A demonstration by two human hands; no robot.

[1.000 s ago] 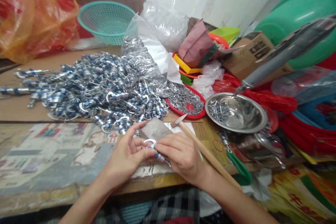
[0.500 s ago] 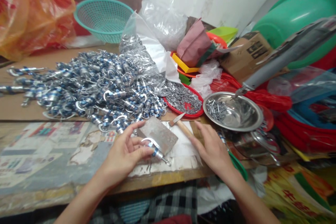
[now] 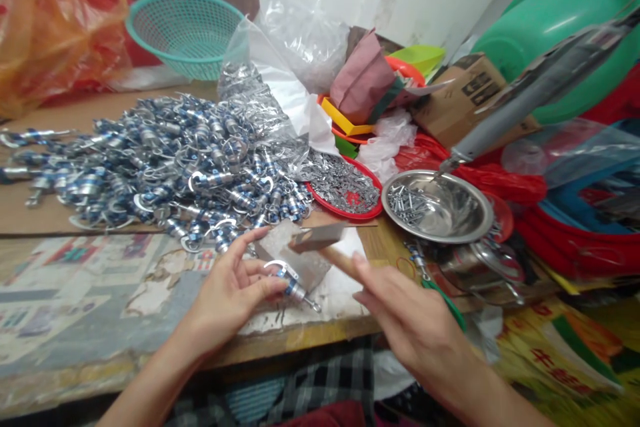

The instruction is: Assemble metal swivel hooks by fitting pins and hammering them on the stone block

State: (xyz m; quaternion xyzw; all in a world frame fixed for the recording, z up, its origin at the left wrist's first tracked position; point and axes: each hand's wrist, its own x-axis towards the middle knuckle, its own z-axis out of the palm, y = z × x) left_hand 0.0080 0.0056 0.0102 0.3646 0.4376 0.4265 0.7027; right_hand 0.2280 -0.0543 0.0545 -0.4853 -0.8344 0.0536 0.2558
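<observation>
Between its thumb and fingers, my left hand (image 3: 235, 287) holds a blue and silver metal fitting (image 3: 295, 285) with a curved hook on top, at the near edge of a flat metal block (image 3: 315, 271). My right hand (image 3: 400, 300) is closed round the wooden handle of a hammer (image 3: 317, 237), whose head is above the block. White paper (image 3: 353, 245) lies under and beside the block. A large pile of similar fittings (image 3: 165, 160) spreads behind my left hand.
A red tray (image 3: 345, 185) of small metal parts and a steel bowl (image 3: 440, 207) of pins stand behind the hammer. A grey tool (image 3: 530, 103) slants over the bowl. Farther back are a turquoise basket (image 3: 187, 30), a cardboard box (image 3: 470, 93) and plastic bags (image 3: 305, 33).
My right hand has lifted the hammer and moved it left over the block. The left hand keeps its grip on the fitting. The view has shifted slightly.
</observation>
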